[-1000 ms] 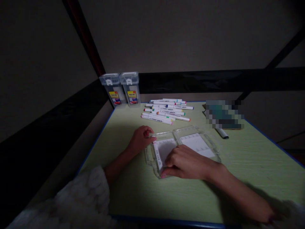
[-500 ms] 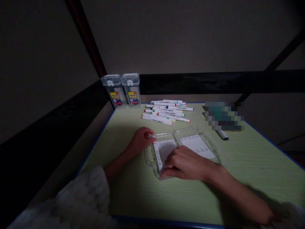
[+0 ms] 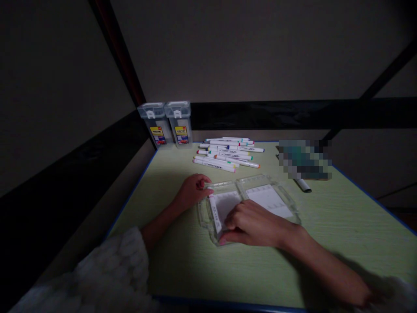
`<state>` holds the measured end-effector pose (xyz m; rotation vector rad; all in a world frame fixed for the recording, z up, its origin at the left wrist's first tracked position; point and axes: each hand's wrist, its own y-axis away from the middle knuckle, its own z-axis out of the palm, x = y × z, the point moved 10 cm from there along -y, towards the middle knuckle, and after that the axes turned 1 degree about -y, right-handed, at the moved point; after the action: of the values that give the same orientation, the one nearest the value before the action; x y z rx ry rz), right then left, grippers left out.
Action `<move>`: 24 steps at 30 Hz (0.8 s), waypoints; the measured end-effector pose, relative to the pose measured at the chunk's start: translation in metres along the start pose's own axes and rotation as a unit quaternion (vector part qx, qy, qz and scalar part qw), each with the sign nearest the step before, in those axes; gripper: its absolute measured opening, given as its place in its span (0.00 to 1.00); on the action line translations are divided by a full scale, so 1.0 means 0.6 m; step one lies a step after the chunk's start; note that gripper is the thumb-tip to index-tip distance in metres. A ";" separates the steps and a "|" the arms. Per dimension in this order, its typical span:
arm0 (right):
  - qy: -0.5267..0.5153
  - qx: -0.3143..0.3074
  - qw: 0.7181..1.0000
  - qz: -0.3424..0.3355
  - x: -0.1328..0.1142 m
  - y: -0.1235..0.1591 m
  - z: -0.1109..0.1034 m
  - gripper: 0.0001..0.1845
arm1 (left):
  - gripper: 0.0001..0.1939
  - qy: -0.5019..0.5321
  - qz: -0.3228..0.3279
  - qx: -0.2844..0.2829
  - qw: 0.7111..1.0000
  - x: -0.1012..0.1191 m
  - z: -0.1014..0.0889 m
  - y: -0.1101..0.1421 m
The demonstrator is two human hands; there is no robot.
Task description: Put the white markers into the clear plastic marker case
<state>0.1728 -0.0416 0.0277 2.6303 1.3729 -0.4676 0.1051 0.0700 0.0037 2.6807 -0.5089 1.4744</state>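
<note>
A clear plastic case [image 3: 202, 214] lies opened flat on the table, with white liners in both halves. One white marker [image 3: 214, 211] with a pinkish end sits along the left side of the left half. At the marker's far end is my left hand [image 3: 196, 189], thumb on the marker and fingers curled. My right hand [image 3: 252, 222] reaches over the left half, closed, its thumb at the marker's near end by the case's front edge. Its fingertips are partly hidden. Beyond the case lies a loose pile of white markers [image 3: 224, 154] with variously coloured ends.
Two lidded, see-through marker boxes [image 3: 181, 124] stand at the table's back left corner. A blurred-out flat object [image 3: 304, 161] lies at the back right, with a white tube-like thing [image 3: 304, 185] sticking out. The light green table [image 3: 342, 213] has a blue edge.
Almost nothing differs; both hands keep their places on the marker in the case. The whole view has shifted very slightly.
</note>
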 end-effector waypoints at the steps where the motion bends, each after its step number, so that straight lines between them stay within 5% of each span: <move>1: 0.005 -0.002 1.000 0.003 0.001 0.000 0.000 0.20 | 0.10 0.011 0.002 -0.003 1.000 0.000 0.000 0.001; 6: 0.030 0.007 1.000 0.006 0.001 0.001 -0.002 0.20 | 0.01 0.023 0.035 -0.024 0.999 0.010 -0.001 0.004; 24: -0.013 0.027 0.999 0.020 0.006 0.000 -0.009 0.20 | 0.05 -0.099 0.078 -0.011 0.992 0.019 -0.003 0.004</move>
<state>0.1757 -0.0375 0.0314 2.6804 1.3157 -0.5385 0.1086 0.0649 0.0141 2.8434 -0.7565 1.2318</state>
